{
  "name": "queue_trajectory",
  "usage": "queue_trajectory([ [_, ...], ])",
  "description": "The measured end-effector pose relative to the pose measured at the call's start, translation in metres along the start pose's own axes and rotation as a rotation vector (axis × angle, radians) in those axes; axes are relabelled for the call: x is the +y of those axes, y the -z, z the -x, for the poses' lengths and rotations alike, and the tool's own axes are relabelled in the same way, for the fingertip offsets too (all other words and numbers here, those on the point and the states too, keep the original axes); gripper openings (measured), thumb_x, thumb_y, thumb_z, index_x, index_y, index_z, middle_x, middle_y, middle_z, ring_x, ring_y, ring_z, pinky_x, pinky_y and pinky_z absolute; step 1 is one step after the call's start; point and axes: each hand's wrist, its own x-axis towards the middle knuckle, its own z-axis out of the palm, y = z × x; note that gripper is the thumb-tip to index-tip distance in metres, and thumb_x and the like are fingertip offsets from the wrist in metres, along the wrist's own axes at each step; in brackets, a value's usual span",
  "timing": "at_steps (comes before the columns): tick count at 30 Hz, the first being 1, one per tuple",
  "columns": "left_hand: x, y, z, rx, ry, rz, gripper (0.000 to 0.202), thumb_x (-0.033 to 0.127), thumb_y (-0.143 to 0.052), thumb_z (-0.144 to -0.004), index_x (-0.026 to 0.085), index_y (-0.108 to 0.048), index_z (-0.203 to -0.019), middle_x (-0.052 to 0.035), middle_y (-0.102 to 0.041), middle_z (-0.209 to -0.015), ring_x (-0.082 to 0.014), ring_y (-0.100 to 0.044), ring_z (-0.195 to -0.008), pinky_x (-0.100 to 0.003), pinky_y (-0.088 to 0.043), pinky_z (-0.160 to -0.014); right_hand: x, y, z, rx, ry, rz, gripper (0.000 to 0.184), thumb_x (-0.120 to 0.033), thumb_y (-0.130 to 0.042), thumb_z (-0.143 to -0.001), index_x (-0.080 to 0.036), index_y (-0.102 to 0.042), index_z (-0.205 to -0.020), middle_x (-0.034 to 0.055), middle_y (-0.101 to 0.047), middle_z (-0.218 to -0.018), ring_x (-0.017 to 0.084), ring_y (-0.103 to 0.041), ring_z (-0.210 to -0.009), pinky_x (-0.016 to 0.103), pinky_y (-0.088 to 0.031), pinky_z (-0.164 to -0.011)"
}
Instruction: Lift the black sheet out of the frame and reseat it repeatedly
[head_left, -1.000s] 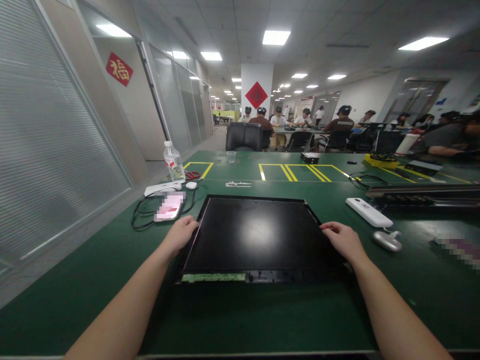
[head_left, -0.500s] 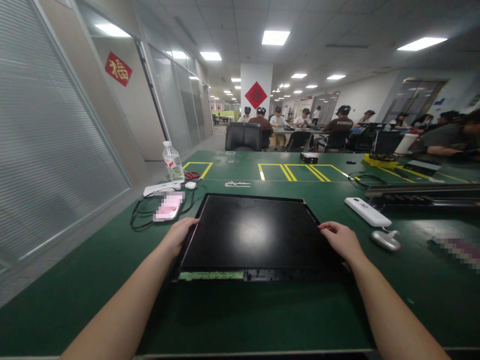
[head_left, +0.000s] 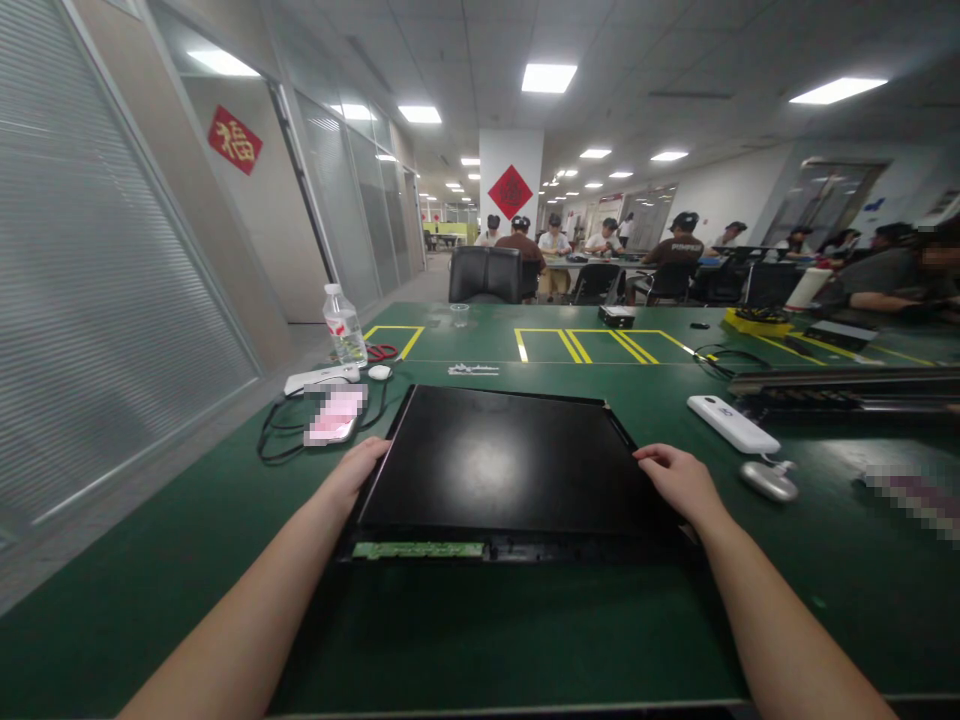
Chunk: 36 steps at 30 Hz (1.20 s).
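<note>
A black LCD panel [head_left: 495, 460] lies in a dark frame on the green table in front of me, its glossy face up. Along its near edge runs a strip of green circuit board [head_left: 418, 550]. My left hand [head_left: 361, 465] grips the panel's left edge, with its fingertips partly hidden by the rim. On the opposite side, my right hand [head_left: 671, 475] is closed on the right edge, thumb and fingers pinched together there. Both forearms reach in from the bottom of the view.
On the left are a pixelated phone [head_left: 335, 415], a white power bank [head_left: 322, 379], black cable, a water bottle [head_left: 345, 328] and red-handled scissors [head_left: 381, 352]. Another white power bank [head_left: 733, 425] and a silver mouse-shaped object [head_left: 769, 481] lie right. Several people sit at tables beyond.
The panel's near edge looks slightly higher relative to its frame, and the light reflection has slid left across the screen. Both hands keep their places on the sides.
</note>
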Motion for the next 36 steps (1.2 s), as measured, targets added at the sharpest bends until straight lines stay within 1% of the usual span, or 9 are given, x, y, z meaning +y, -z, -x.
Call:
queue_trajectory([
  [3, -0.001, -0.002, 0.004, -0.030, -0.031, -0.014, 0.036, 0.011, -0.080, -0.056, 0.020, -0.046, -0.065, 0.0044, -0.058, -0.044, -0.0142, -0.056, -0.035, -0.022, -0.047, -0.039, 0.001, -0.001, 0.000, -0.003, -0.003, -0.006, 0.026, -0.030, -0.055, -0.076, -0.026, -0.076, -0.091, 0.0022, -0.075, -0.091, 0.021, -0.066, -0.082, 0.030, -0.044, -0.069],
  [6, 0.000, -0.004, 0.008, -0.009, -0.054, -0.044, 0.040, 0.008, -0.080, -0.058, 0.020, -0.051, -0.082, 0.0045, -0.062, -0.049, -0.0148, -0.058, -0.036, -0.023, -0.048, -0.040, 0.001, -0.002, -0.001, 0.001, 0.003, -0.010, 0.026, -0.030, -0.056, -0.075, -0.026, -0.077, -0.091, 0.0024, -0.075, -0.090, 0.021, -0.066, -0.081, 0.030, -0.044, -0.069],
  [10, 0.003, -0.004, 0.012, 0.040, -0.067, -0.115, 0.053, 0.013, -0.083, -0.062, 0.022, -0.049, -0.103, 0.0050, -0.064, -0.052, -0.0167, -0.058, -0.036, -0.025, -0.047, -0.039, 0.003, -0.002, -0.002, 0.024, 0.018, -0.016, 0.026, -0.030, -0.056, -0.074, -0.026, -0.077, -0.089, 0.0029, -0.075, -0.088, 0.020, -0.066, -0.079, 0.030, -0.044, -0.068],
  [16, 0.007, -0.007, 0.023, -0.028, -0.095, -0.171, 0.060, 0.022, -0.087, -0.065, 0.020, -0.053, -0.115, 0.0009, -0.069, -0.061, -0.0175, -0.062, -0.042, -0.025, -0.048, -0.041, 0.002, -0.001, -0.001, 0.017, 0.019, -0.013, 0.026, -0.031, -0.056, -0.074, -0.026, -0.077, -0.089, 0.0031, -0.075, -0.090, 0.021, -0.066, -0.081, 0.030, -0.044, -0.068],
  [20, 0.007, -0.009, 0.027, -0.050, -0.090, -0.153, 0.053, 0.024, -0.083, -0.073, 0.020, -0.054, -0.117, -0.0009, -0.070, -0.063, -0.0180, -0.064, -0.045, -0.025, -0.049, -0.042, 0.002, -0.001, -0.001, 0.027, 0.026, -0.013, 0.025, -0.031, -0.056, -0.074, -0.026, -0.076, -0.088, 0.0030, -0.075, -0.088, 0.021, -0.066, -0.079, 0.030, -0.045, -0.068],
  [24, 0.009, -0.010, 0.029, -0.059, -0.110, -0.158, 0.035, 0.017, -0.071, -0.084, 0.020, -0.055, -0.115, -0.0032, -0.073, -0.071, -0.0163, -0.065, -0.047, -0.025, -0.052, -0.044, 0.002, -0.001, -0.001, 0.022, 0.023, -0.009, 0.026, -0.031, -0.055, -0.074, -0.026, -0.076, -0.088, 0.0027, -0.075, -0.089, 0.021, -0.066, -0.081, 0.030, -0.045, -0.068],
  [27, 0.010, -0.011, 0.030, -0.074, -0.155, -0.135, 0.025, 0.011, -0.064, -0.088, 0.019, -0.056, -0.111, -0.0043, -0.075, -0.077, -0.0151, -0.068, -0.052, -0.024, -0.054, -0.049, 0.002, -0.001, -0.001, 0.017, 0.018, -0.012, 0.026, -0.031, -0.055, -0.074, -0.026, -0.076, -0.089, 0.0027, -0.075, -0.090, 0.021, -0.066, -0.082, 0.030, -0.045, -0.069],
  [31, 0.010, -0.012, 0.031, -0.081, -0.168, -0.123, 0.026, 0.009, -0.066, -0.086, 0.018, -0.058, -0.110, -0.0060, -0.076, -0.085, -0.0141, -0.069, -0.056, -0.023, -0.056, -0.054, 0.002, -0.001, 0.000, 0.021, 0.016, -0.015, 0.026, -0.031, -0.056, -0.073, -0.026, -0.076, -0.088, 0.0027, -0.075, -0.089, 0.021, -0.066, -0.081, 0.030, -0.045, -0.068],
  [36, 0.008, -0.011, 0.028, -0.119, -0.198, -0.090, 0.029, 0.015, -0.077, -0.076, 0.016, -0.066, -0.104, -0.0078, -0.077, -0.087, -0.0165, -0.071, -0.064, -0.023, -0.056, -0.057, 0.003, -0.001, -0.001, 0.026, 0.028, -0.005, 0.026, -0.031, -0.055, -0.074, -0.026, -0.076, -0.088, 0.0022, -0.075, -0.088, 0.021, -0.067, -0.082, 0.031, -0.046, -0.070],
])
